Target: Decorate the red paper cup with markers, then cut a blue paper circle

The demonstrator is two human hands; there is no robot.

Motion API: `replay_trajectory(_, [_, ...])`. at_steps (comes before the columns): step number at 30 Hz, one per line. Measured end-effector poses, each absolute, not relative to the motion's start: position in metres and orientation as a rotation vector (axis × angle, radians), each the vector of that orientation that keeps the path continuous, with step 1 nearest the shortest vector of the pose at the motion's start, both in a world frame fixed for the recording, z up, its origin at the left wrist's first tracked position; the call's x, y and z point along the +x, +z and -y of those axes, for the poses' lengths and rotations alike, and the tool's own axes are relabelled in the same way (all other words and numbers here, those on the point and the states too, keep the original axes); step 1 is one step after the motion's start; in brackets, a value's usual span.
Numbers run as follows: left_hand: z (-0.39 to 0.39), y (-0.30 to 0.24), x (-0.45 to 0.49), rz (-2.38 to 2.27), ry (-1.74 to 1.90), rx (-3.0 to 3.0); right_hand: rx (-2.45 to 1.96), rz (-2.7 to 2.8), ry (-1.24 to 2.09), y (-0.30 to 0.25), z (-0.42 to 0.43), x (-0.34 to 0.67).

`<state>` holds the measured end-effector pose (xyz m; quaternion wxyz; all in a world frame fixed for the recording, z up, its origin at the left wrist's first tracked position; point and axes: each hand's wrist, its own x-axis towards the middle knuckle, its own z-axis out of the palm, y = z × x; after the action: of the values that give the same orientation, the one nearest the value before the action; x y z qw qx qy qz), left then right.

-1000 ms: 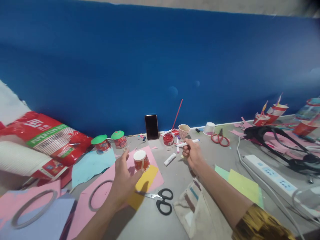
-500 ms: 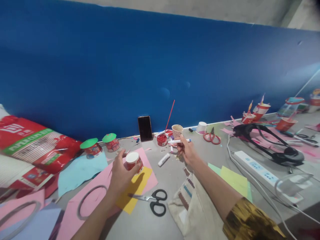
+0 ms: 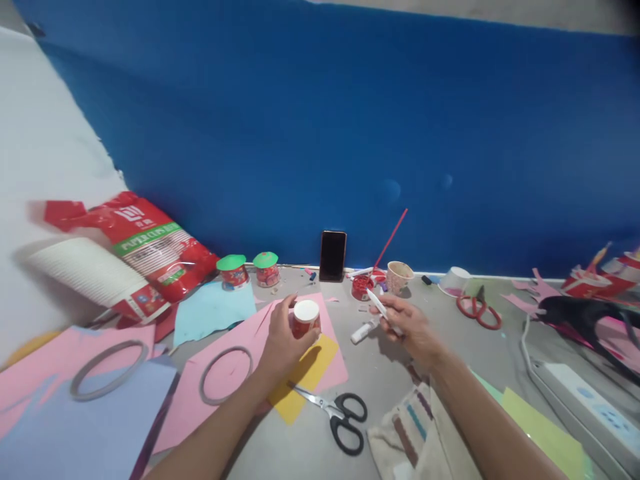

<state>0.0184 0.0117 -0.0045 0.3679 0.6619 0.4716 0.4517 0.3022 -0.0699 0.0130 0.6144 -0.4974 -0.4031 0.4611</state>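
Note:
My left hand (image 3: pixel 287 337) is wrapped round a small red paper cup (image 3: pixel 306 316) that sits upside down, its white base up, over pink paper (image 3: pixel 334 363). In my right hand (image 3: pixel 407 328) is a white marker (image 3: pixel 379 305), its end angled up to the left. Below that hand lies a white glue stick (image 3: pixel 364 331). Black-handled scissors (image 3: pixel 345 420) rest with their blades on a yellow paper piece (image 3: pixel 310 373). Two red cups with green paper tops, a left one (image 3: pixel 232 270) and a right one (image 3: pixel 267 268), stand further back.
A phone (image 3: pixel 333 256) leans on the blue wall. Beside it are a red tin (image 3: pixel 362 288), a patterned paper cup (image 3: pixel 399 277) and red scissors (image 3: pixel 479 310). A paper-cup bag (image 3: pixel 165 247) lies left, a power strip (image 3: pixel 590 407) right, and a cloth (image 3: pixel 425 427) in front.
The view has swung left, so things appear further right. My right hand has drawn the marker back from the tin and cup and tilted it. My left hand still holds the red cup.

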Motion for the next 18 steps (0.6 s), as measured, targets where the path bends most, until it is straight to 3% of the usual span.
replay_trajectory(6, [-0.013,-0.008,0.019,-1.192,1.168,1.721,-1.501,1.165,0.744,-0.008,0.063,0.302])
replay_trajectory(12, [-0.015,-0.009,0.019,-1.182,1.178,1.742,-1.890,1.418,0.452,0.005,0.073,0.293])
replay_trajectory(18, [-0.020,-0.008,0.019,-1.174,1.186,1.748,-2.148,1.535,0.413,0.019,0.076,0.285])
